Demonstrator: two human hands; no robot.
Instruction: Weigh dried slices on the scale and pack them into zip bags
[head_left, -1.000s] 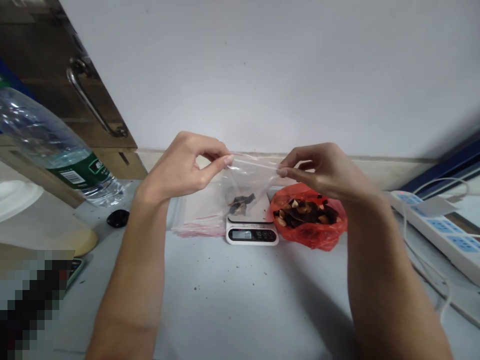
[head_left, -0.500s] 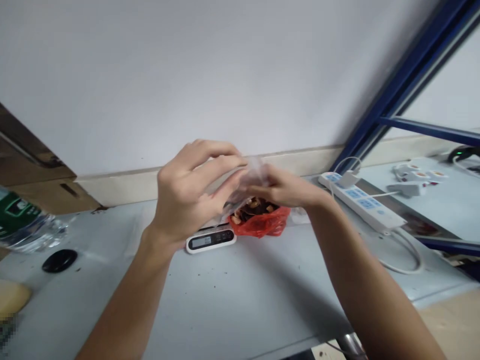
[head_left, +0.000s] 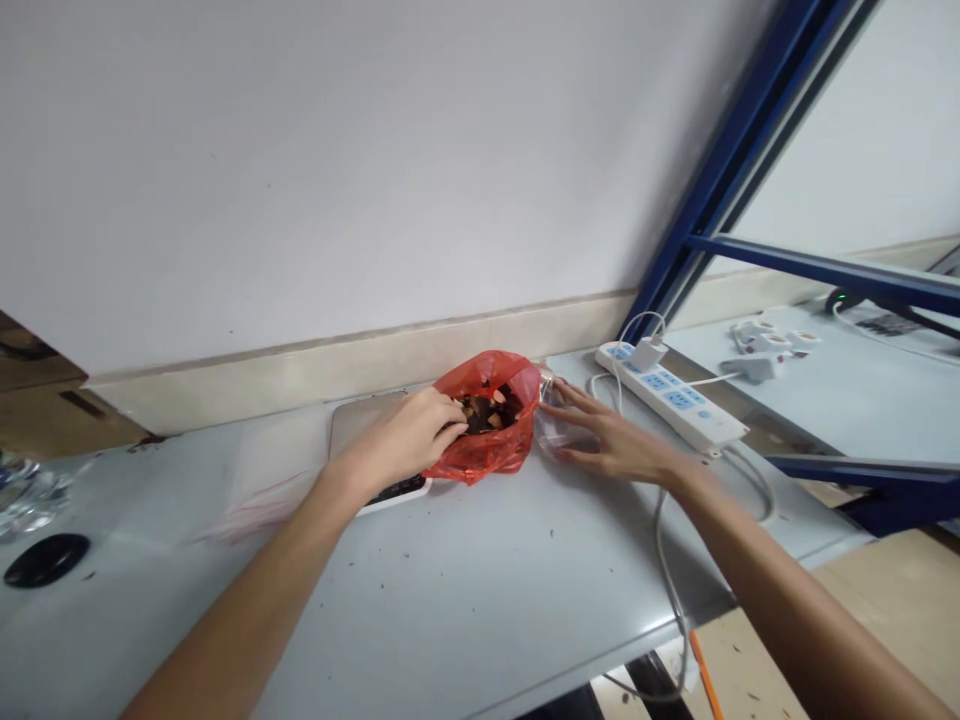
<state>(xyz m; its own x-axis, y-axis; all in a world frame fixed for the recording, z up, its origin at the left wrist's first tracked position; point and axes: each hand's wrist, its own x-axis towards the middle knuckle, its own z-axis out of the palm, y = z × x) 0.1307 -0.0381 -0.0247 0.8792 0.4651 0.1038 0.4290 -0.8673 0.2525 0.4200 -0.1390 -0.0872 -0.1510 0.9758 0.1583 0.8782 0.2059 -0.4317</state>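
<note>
An opened red plastic bag (head_left: 480,460) holds dark and pale brown dried pieces (head_left: 487,412). My left hand (head_left: 409,435) is at the bag's left rim, fingers curled and closed on it, fingertips over the pieces. The hand hides part of the rim. My right hand (head_left: 611,440) is open, its spread fingers resting on a clear plastic bag (head_left: 555,432) just right of the red bag. Under my left forearm and hand is a digital scale (head_left: 361,420) with a grey plate; my hand partly covers its dark display strip.
Clear zip bags (head_left: 262,480) with red edges lie left of the scale. A black round lid (head_left: 46,560) and a clear bottle (head_left: 30,495) are further left. A white power strip (head_left: 675,395) with cables lies right, by a blue metal frame (head_left: 697,200). A wall stands behind.
My hands have come down and apart from above the red bag. The clear bag is now beside it, under my right hand; my left hand has reached the red bag's rim. The view has shifted right.
</note>
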